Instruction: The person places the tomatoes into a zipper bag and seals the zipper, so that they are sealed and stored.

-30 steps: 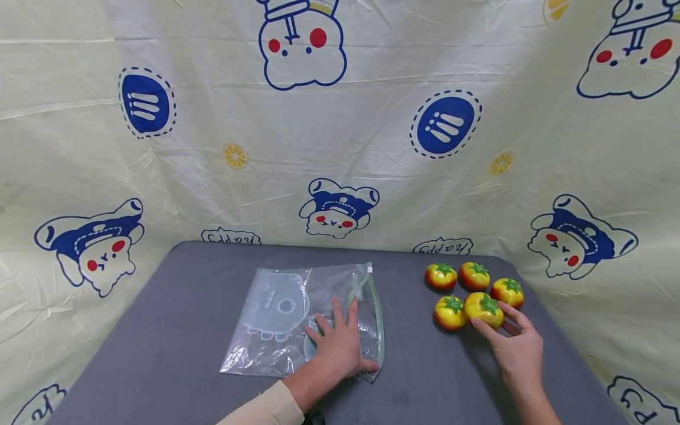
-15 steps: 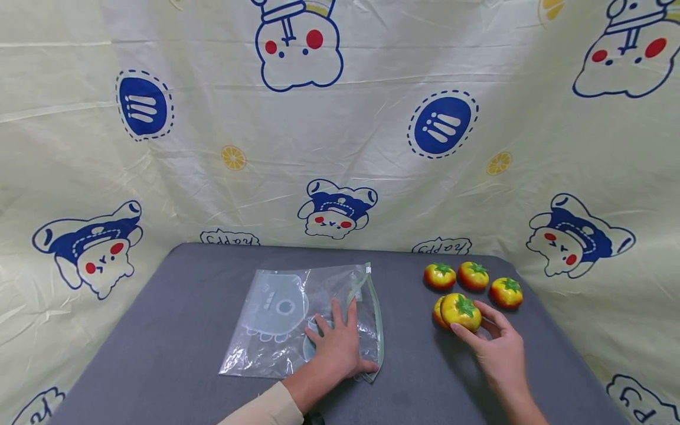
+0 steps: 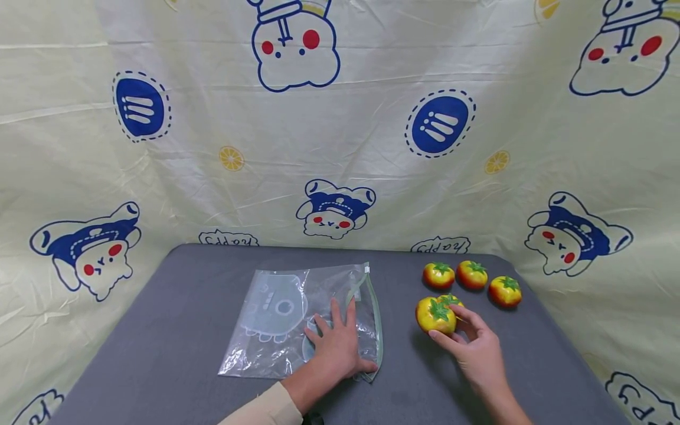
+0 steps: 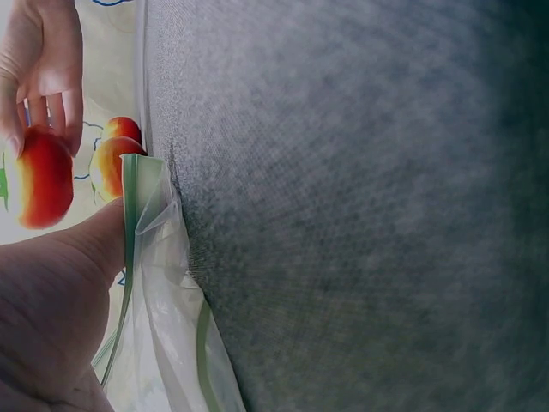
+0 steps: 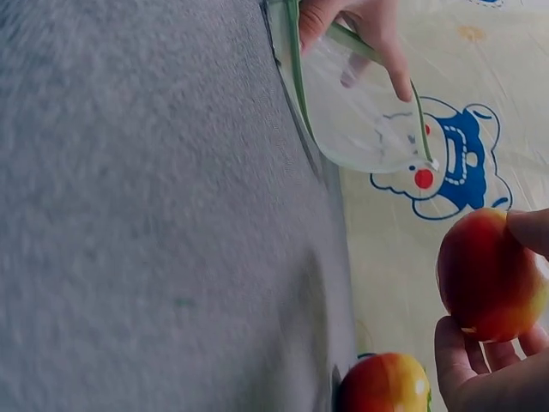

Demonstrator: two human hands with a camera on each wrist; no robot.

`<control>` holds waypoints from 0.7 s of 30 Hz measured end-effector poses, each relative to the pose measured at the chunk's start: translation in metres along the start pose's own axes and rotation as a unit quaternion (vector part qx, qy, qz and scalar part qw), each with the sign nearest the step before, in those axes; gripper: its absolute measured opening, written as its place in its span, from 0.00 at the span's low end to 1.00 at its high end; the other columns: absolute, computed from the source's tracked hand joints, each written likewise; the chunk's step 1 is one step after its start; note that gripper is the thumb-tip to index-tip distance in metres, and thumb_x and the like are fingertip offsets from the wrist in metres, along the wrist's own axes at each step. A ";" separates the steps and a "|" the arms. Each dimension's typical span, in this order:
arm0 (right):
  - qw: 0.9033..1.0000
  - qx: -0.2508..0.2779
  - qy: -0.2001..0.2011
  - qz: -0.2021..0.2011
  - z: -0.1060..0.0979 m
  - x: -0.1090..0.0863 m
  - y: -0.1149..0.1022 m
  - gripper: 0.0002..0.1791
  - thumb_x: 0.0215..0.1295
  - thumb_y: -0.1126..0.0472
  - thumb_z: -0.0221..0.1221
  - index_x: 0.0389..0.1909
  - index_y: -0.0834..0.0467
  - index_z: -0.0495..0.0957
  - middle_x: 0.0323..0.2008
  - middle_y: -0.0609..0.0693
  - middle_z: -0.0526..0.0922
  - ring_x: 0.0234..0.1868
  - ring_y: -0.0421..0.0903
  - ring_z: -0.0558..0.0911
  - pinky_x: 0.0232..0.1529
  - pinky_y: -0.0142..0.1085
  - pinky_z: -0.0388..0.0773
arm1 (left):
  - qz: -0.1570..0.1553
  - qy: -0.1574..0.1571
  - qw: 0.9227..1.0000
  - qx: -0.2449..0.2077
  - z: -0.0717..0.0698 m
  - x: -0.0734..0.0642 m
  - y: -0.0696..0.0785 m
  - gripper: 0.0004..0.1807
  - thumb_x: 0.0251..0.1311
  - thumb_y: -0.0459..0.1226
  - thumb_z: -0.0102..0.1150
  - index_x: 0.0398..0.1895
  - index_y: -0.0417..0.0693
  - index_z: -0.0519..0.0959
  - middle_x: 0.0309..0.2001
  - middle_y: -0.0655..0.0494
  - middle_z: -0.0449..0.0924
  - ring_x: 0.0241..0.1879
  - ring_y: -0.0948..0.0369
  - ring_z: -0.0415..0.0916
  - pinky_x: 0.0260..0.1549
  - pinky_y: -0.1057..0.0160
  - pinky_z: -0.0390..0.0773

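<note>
A yellow-and-red persimmon (image 3: pixel 427 317) with a green leafy top is held by my right hand (image 3: pixel 482 354), pinched between thumb and fingertips above the table. In the right wrist view this persimmon (image 5: pixel 482 279) shows its red underside. Behind it, another persimmon (image 3: pixel 450 300) is mostly hidden. My left hand (image 3: pixel 338 347) lies with spread fingers on a clear zip bag (image 3: pixel 255 354) printed with a pale cartoon shape. The bag's green-edged mouth (image 3: pixel 379 324) faces right and gapes apart in the right wrist view, with the left thumb (image 5: pixel 317 19) at one edge.
Three more persimmons sit at the table's back right: one at the left (image 3: pixel 438 276), one in the middle (image 3: pixel 471 275) and one at the right (image 3: pixel 505 292). A cartoon-printed cloth (image 3: pixel 340 130) hangs around the grey table (image 3: pixel 175 330).
My right hand has carried the persimmon leftward from the right-hand group, passing in front of another persimmon. The left hand and the bag have stayed in place.
</note>
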State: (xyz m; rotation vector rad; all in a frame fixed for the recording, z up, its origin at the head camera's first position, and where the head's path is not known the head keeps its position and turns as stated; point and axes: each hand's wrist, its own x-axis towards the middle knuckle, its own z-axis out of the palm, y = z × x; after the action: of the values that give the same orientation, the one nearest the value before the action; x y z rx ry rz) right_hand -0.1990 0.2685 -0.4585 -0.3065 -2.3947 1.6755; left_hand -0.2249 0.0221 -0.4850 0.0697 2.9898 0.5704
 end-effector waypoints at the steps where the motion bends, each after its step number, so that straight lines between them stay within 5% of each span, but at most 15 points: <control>1: 1.000 0.006 -0.004 -0.003 0.002 0.000 0.000 0.43 0.54 0.56 0.78 0.70 0.56 0.71 0.69 0.49 0.70 0.53 0.28 0.75 0.46 0.16 0.76 | 0.001 0.000 1.000 -0.002 0.000 0.000 0.000 0.79 0.25 0.65 0.85 0.82 0.60 0.47 0.82 0.39 0.46 0.73 0.23 0.53 0.63 0.20 0.57; 10: 0.999 0.034 -0.021 -0.034 0.017 -0.002 0.002 0.37 0.51 0.63 0.79 0.64 0.58 0.76 0.52 0.34 0.80 0.49 0.31 0.80 0.47 0.21 0.80 | 0.002 -0.008 1.000 -0.008 -0.001 0.000 0.000 0.79 0.25 0.65 0.85 0.82 0.60 0.47 0.82 0.38 0.45 0.73 0.23 0.52 0.63 0.19 0.56; 21: 0.994 0.042 -0.094 -0.023 0.032 0.002 0.001 0.39 0.52 0.58 0.78 0.66 0.57 0.74 0.66 0.54 0.77 0.56 0.31 0.78 0.53 0.25 0.80 | -0.004 -0.009 1.000 0.000 -0.001 0.001 0.001 0.79 0.25 0.65 0.85 0.83 0.60 0.47 0.82 0.38 0.45 0.72 0.23 0.54 0.63 0.20 0.57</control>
State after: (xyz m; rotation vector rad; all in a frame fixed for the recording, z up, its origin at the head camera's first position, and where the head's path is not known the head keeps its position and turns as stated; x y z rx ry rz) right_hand -0.2103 0.2411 -0.4700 -0.0817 -2.4312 1.8523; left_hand -0.2259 0.0230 -0.4835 0.0628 2.9716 0.5654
